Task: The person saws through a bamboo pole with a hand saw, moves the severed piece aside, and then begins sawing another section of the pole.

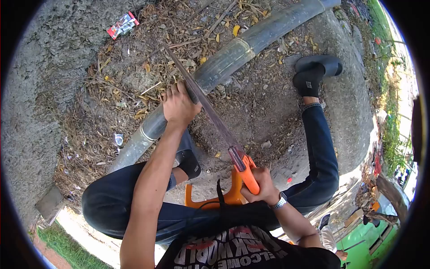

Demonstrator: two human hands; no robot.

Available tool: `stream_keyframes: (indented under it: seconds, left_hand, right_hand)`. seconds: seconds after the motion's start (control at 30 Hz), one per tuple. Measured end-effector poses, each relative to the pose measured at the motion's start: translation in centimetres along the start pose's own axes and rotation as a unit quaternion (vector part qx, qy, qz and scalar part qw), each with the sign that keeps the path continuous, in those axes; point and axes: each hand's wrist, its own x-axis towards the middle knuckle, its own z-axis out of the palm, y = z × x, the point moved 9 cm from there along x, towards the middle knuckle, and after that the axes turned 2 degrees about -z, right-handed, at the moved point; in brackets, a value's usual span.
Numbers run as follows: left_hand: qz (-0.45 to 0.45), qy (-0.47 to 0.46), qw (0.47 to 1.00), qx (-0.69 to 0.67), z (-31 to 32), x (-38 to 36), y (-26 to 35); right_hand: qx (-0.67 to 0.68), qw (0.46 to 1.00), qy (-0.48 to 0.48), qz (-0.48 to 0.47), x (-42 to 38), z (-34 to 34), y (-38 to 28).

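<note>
A thick grey-green bamboo pole [277, 27] lies diagonally over the ground, from the lower left to the top right. My left hand [179, 104] is wrapped over the pole, just left of a saw blade. The handsaw [215, 117] has its long blade lying across the bamboo, its tip pointing to the upper left. My right hand [261, 184] is closed round the saw's orange handle, and a metal watch is on that wrist. Whether the blade has cut into the bamboo cannot be made out.
Beneath me is an orange seat [233, 197]. My feet in dark socks and sandals rest on either side. Dry leaves and twigs cover the soil beside a rough concrete edge [45, 89]. A red wrapper [122, 25] lies at the top left. Another person's hand [342, 255] shows at the lower right.
</note>
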Motion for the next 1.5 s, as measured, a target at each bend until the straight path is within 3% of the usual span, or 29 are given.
stream_keyframes:
  seconds: [0.07, 0.1, 0.13, 0.23, 0.3, 0.33, 0.4, 0.43, 0.5, 0.57, 0.63, 0.67, 0.73, 0.77, 0.8, 0.83, 0.9, 0.93, 1.0, 1.1, 1.13, 1.2, 1.27, 1.33, 1.37, 1.43, 1.5]
  left_hand:
    - [-0.007, -0.036, 0.999, -0.023, 0.4, 0.4, -0.3]
    - [-0.025, -0.071, 0.996, -0.051, 0.6, 0.6, -0.6]
    - [-0.044, -0.168, 0.982, -0.067, 0.0, 1.2, -0.7]
    - [-0.029, -0.132, 0.990, -0.030, -0.7, 1.4, 0.0]
    - [-0.013, -0.061, 0.998, -0.031, 0.2, 1.5, 0.1]
    - [-0.006, -0.037, 0.999, -0.012, 0.8, 1.1, -0.2]
    - [0.008, -0.001, 1.000, 0.016, 0.6, 0.1, -0.3]
    - [0.031, 0.002, 0.999, 0.016, 0.0, 0.9, 0.0]
    - [-0.084, -0.305, 0.948, -0.026, 3.5, 1.5, -2.8]
    - [-0.072, -0.300, 0.949, -0.060, 2.5, -0.1, -1.2]
    - [-0.011, -0.066, 0.997, -0.026, -0.4, 0.8, 0.5]
    - [0.028, -0.010, 0.999, -0.015, 0.2, 0.5, 0.1]
    - [-0.018, -0.041, 0.999, -0.007, 0.7, 0.9, -0.6]
    - [-0.035, -0.086, 0.996, -0.002, 1.2, 0.4, -0.6]
    - [-0.046, -0.111, 0.993, -0.006, 1.3, 0.5, -0.7]
    - [-0.068, -0.179, 0.982, 0.000, 2.2, 1.4, -1.6]
    - [-0.050, -0.271, 0.961, 0.000, 1.9, 1.8, -1.4]
    - [-0.053, -0.284, 0.957, 0.002, 2.1, -0.5, -1.6]
    - [-0.006, -0.045, 0.998, 0.036, -0.7, 1.5, 0.4]
    - [-0.041, -0.111, 0.993, 0.005, 2.1, 1.8, -2.7]
    - [-0.089, -0.182, 0.979, -0.009, 2.9, 2.5, -4.0]
    - [-0.055, -0.149, 0.987, -0.015, 2.6, 2.8, -3.3]
    - [-0.062, -0.154, 0.986, -0.009, 2.2, 1.9, -1.8]
    - [0.043, 0.031, 0.999, 0.013, -1.1, 0.6, 1.1]
    - [0.048, 0.035, 0.998, 0.016, -1.3, 0.9, 1.1]
    - [-0.021, -0.063, 0.998, 0.000, 0.1, 1.4, -0.1]
    - [0.014, -0.016, 1.000, 0.019, -0.3, 1.9, 0.0]
  right_hand:
    - [0.049, 0.981, -0.115, 0.147, 0.7, 1.9, 3.3]
    - [0.019, 0.993, -0.073, 0.095, 4.7, 3.1, 3.6]
    - [-0.005, 0.997, -0.049, 0.055, 6.7, 4.4, 4.3]
    - [0.036, 0.979, -0.089, 0.180, 3.0, 2.5, 6.0]
    - [0.053, 0.998, -0.007, 0.028, -1.3, -0.5, 2.1]
    - [0.054, 0.998, -0.004, 0.025, -1.0, -0.6, 2.5]
    - [0.047, 0.978, -0.130, 0.159, -2.1, 1.9, 4.7]
    - [0.013, 0.981, -0.129, 0.146, 2.2, 3.4, 5.0]
    - [-0.028, 0.997, -0.034, 0.063, 7.3, 5.8, 4.3]
    - [0.004, 0.990, -0.072, 0.119, 5.4, 3.6, 5.9]
    - [0.045, 0.974, -0.134, 0.179, -1.0, 0.9, 4.0]
    - [0.043, 0.975, -0.137, 0.170, -1.4, 0.7, 4.2]
    - [0.036, 0.994, -0.080, 0.067, -2.0, -0.1, 3.0]
    - [0.030, 0.980, -0.119, 0.154, 1.2, 1.8, 4.6]
    - [-0.027, 0.988, -0.092, 0.124, 5.5, 3.0, 5.2]
    - [0.028, 0.988, -0.079, 0.128, 8.7, 3.6, 5.0]
    - [-0.034, 0.993, -0.072, 0.089, 6.4, 4.4, 6.0]
    - [-0.001, 0.989, -0.093, 0.113, 1.7, 4.6, 5.1]
    - [0.006, 0.989, -0.114, 0.096, -1.5, 1.1, 5.5]
    - [-0.040, 0.972, -0.203, 0.116, -2.9, 3.2, 4.7]
    - [-0.070, 0.971, -0.212, 0.082, -2.5, 6.0, 5.0]
    - [-0.114, 0.968, -0.220, 0.044, -2.7, 8.1, 6.7]
    - [-0.069, 0.975, -0.197, 0.070, -3.4, 3.6, 5.3]
    - [0.028, 0.979, -0.166, 0.118, -5.8, -0.6, 3.0]
    - [0.020, 0.972, -0.190, 0.133, -6.3, -1.3, 1.8]
    - [0.041, 0.978, -0.182, 0.092, -5.2, 0.6, 3.7]
    - [0.029, 0.978, -0.158, 0.135, 3.0, 3.2, 5.2]
